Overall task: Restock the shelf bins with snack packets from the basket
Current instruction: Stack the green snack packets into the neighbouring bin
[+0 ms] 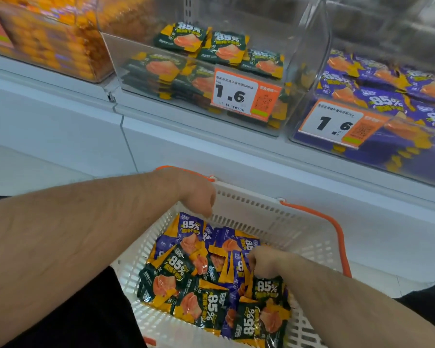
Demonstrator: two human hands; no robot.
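A white basket (274, 222) with orange handles sits below the shelf and holds several dark green and purple snack packets (186, 285). My left hand (194, 194) hangs over the basket's far left corner and pinches the top edge of an upright purple packet (190, 226). My right hand (264, 262) is down in the pile, its fingers curled round a bunch of purple packets (236, 270) standing on edge. Above, the clear middle bin (296, 59) holds dark green packets (181, 37). The right bin (312, 79) holds purple packets (387, 96).
A clear bin (48, 46) of orange snacks stands at the upper left. Price tags marked 1.6 (236, 94) hang on the fronts of the middle and right bins. The white shelf ledge (186, 136) juts out between the bins and the basket.
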